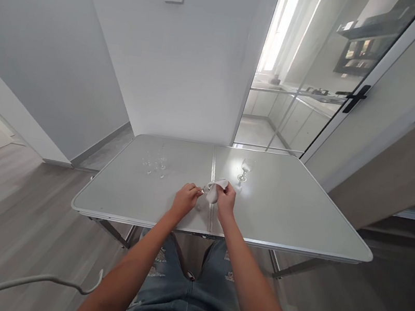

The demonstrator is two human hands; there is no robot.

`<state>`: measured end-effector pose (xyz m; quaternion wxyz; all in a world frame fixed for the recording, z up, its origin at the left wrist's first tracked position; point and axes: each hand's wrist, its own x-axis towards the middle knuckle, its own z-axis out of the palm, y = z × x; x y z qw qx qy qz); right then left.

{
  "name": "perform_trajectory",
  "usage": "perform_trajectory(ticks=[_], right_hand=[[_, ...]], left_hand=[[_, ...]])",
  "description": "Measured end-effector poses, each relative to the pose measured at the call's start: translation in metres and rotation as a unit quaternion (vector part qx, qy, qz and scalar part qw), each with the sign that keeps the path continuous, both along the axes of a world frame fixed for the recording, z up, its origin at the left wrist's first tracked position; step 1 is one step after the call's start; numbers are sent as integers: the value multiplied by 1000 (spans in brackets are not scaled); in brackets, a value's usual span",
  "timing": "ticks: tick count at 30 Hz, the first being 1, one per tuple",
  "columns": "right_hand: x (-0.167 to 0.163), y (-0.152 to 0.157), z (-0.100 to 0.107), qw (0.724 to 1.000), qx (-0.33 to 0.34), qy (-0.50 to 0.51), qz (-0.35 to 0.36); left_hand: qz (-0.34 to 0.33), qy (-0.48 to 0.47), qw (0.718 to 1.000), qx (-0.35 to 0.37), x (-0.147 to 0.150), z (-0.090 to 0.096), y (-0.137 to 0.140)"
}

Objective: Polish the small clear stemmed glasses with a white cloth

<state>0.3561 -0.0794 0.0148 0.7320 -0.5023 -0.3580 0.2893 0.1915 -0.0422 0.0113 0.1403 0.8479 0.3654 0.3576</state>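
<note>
White cloth (212, 196), clear glass (206, 189) between 2 hands (186, 198).

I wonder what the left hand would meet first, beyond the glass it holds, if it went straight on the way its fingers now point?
The left hand would probably meet the white cloth first, then the right hand gripping it, though depth is unclear.
</note>
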Motion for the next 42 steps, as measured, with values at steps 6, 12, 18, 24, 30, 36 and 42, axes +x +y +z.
perform_trajectory(ticks=[6, 12, 18, 24, 30, 36, 42], right_hand=[[25, -8, 4, 962, 81, -158, 206], [28, -7, -3, 969, 79, -80, 218], [8, 4, -18, 976, 97, 177, 77], [-25, 6, -22, 937, 49, 324, 118], [-69, 8, -20, 925, 47, 319, 198], [-46, 16, -11, 934, 79, 322, 136], [-25, 27, -12, 925, 66, 339, 160]], left_hand=[[-55, -220, 921, -317, -3, -17, 9], [-57, -318, 850, -417, -8, -23, 14], [-62, -362, 820, -439, -10, -24, 16], [-49, -392, 807, -439, -9, -26, 15], [-45, -428, 818, -382, -5, -29, 16], [-74, -371, 831, -407, -8, -27, 11], [-87, -343, 827, -437, -10, -18, 7]])
